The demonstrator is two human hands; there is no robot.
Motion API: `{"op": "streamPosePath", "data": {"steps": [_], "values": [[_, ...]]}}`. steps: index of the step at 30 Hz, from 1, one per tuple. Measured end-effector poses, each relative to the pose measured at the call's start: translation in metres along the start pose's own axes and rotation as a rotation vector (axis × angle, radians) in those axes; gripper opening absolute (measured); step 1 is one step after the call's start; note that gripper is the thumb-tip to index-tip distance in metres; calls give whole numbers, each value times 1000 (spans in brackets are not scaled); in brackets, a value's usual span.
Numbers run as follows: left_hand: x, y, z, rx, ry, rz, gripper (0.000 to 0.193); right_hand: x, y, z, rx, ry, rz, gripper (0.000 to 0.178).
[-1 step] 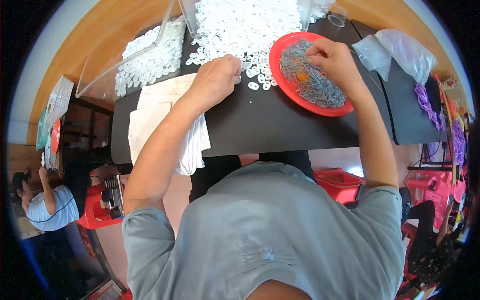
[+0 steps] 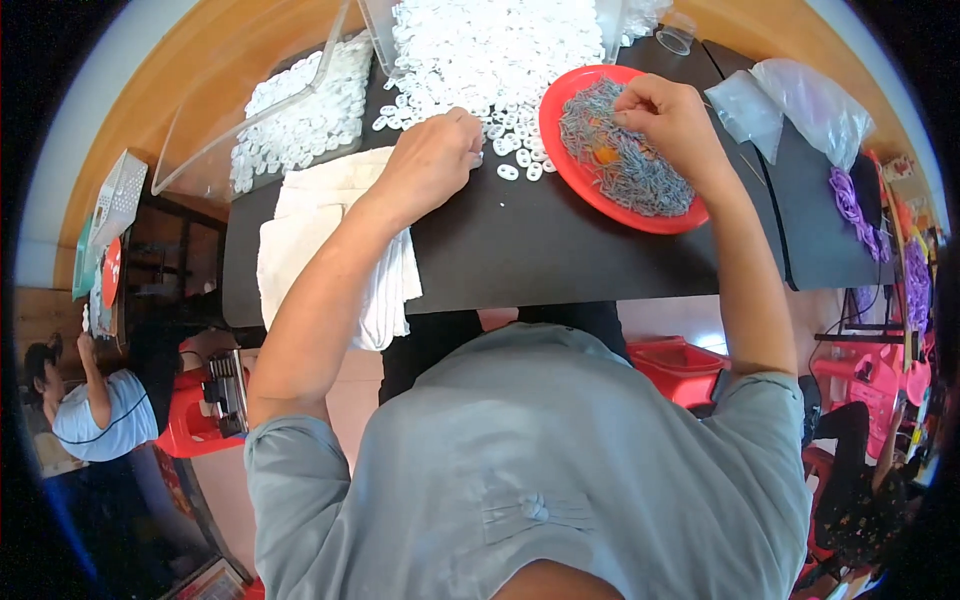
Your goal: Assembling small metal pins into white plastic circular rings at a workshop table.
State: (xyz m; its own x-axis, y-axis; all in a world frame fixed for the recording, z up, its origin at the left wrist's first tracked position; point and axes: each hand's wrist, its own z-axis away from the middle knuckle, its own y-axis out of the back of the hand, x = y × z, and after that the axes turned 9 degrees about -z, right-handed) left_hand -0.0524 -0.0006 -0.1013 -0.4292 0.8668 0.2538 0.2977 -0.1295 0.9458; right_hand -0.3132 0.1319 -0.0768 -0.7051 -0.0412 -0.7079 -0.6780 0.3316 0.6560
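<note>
Dark table point(image 2: 560, 270), red stool point(image 2: 188, 428), pale floor point(image 2: 355, 395)

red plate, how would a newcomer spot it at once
On the dark table, find the heap of white pieces. Right of it, below the right hand, sits the red plate of grey pieces, its red rim unlike the white heap and plastic bags.

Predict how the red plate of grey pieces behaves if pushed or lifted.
The red plate sits broad on the table, so probably slides rather than tips. The grey pieces are loosely heaped; tilting would likely spill some. Smooth-looking rim may be slippery.
</note>
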Motion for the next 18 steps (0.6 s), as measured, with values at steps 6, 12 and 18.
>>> {"op": "streamPosePath", "data": {"steps": [6, 12, 18], "values": [[-5, -11, 4, 130, -31, 49, 13, 12, -15, -1, 40, 46, -55, 14], [-10, -20, 2, 187, -65, -15, 11, -11, -20, -10, 33, 23, -163, 15], [-12, -16, -1, 193, 80, 360, 14, -68, -35, -24, -17, -147, -502, 14]]}}
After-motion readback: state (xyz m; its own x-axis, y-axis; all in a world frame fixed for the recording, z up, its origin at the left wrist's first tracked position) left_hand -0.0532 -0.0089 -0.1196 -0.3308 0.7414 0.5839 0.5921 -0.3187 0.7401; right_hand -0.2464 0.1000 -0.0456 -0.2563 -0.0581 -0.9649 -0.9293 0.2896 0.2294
